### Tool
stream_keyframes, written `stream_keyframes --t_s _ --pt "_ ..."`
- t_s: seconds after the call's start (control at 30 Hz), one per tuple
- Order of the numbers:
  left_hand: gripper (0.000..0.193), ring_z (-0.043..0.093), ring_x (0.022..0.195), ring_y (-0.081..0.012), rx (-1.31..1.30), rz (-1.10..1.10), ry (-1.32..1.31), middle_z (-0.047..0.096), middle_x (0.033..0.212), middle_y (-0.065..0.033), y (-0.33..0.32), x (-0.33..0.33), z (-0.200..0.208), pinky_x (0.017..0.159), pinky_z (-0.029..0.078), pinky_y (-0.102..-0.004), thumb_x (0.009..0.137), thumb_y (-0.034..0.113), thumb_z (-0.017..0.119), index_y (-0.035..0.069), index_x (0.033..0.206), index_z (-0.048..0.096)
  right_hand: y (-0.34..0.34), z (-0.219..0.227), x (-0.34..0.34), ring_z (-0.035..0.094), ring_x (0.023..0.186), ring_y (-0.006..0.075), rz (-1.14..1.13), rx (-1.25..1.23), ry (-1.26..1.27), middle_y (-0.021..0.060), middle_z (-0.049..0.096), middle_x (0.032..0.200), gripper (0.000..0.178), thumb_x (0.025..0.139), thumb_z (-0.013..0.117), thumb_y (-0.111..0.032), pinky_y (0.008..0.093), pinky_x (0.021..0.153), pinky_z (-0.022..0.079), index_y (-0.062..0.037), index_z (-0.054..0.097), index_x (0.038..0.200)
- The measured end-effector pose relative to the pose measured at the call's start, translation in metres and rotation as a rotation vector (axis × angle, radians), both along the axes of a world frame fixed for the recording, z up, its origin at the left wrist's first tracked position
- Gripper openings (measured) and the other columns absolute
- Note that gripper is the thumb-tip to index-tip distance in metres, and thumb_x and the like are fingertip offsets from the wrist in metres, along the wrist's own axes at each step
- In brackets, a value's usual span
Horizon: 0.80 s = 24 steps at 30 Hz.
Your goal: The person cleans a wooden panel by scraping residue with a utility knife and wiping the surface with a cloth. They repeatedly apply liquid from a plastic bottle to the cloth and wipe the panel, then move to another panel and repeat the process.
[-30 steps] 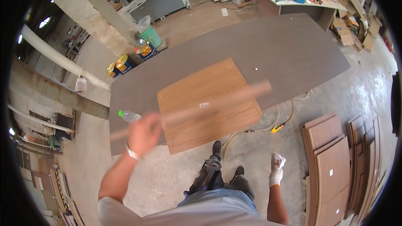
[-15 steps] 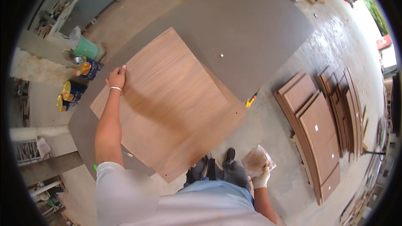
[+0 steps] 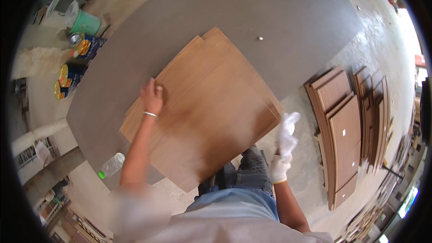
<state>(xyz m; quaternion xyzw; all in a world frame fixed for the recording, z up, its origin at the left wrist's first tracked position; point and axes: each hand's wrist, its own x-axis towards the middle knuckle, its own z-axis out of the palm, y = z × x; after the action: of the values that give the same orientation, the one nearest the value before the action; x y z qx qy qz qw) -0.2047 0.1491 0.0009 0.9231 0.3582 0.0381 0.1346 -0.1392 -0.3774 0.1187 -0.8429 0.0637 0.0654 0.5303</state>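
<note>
Two wood-grain panels lie stacked and slightly askew on a large grey-brown tabletop (image 3: 297,22). My bare left hand (image 3: 152,98), with a bracelet at the wrist, is closed on the left edge of the upper panel (image 3: 202,99); some of its fingers are blurred. Along the far right side, a strip of the lower panel (image 3: 229,47) sticks out. To the right of my body, just off the panels' near right corner, my gloved right hand (image 3: 281,170) is closed around a crumpled whitish rag (image 3: 288,131), which stands up above the fist.
A clear bottle with a green cap (image 3: 112,165) lies on the tabletop near my left forearm. Cans (image 3: 72,75) and a green bucket (image 3: 86,22) stand to the left. Stacked brown panels (image 3: 344,130) occupy the floor at right. A small round object (image 3: 260,38) sits on the tabletop.
The upper panel has shifted and turned to lie more squarely over the lower one, my left hand moving with it. My right hand has raised the rag from beside my leg toward the panels' corner.
</note>
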Motion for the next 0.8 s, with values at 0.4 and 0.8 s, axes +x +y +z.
stream_keyframes --t_s 0.4,0.8 --pt "0.071 0.014 0.159 -0.0485 0.003 0.129 0.102 0.021 0.171 -0.0271 -0.237 -0.066 0.027 0.128 0.007 -0.0656 0.100 0.028 0.051 -0.002 0.161 0.030 0.023 -0.065 0.086 0.036 0.152 0.0443 0.772 -0.740 -0.286 0.0204 0.048 0.157 0.054 0.090 0.060 -0.015 0.0618 0.127 0.021 0.0002 0.058 0.142" --pt "0.073 0.020 0.157 -0.0502 -0.034 -0.007 0.045 0.025 0.170 -0.0283 -0.274 -0.067 0.021 0.124 0.011 -0.0725 0.098 0.033 0.047 -0.005 0.159 0.032 0.341 -0.075 0.238 0.039 0.145 0.0378 0.810 -0.580 -0.528 0.0183 0.049 0.151 0.053 0.093 0.065 -0.021 0.0493 0.125 0.028 0.0010 0.056 0.141"
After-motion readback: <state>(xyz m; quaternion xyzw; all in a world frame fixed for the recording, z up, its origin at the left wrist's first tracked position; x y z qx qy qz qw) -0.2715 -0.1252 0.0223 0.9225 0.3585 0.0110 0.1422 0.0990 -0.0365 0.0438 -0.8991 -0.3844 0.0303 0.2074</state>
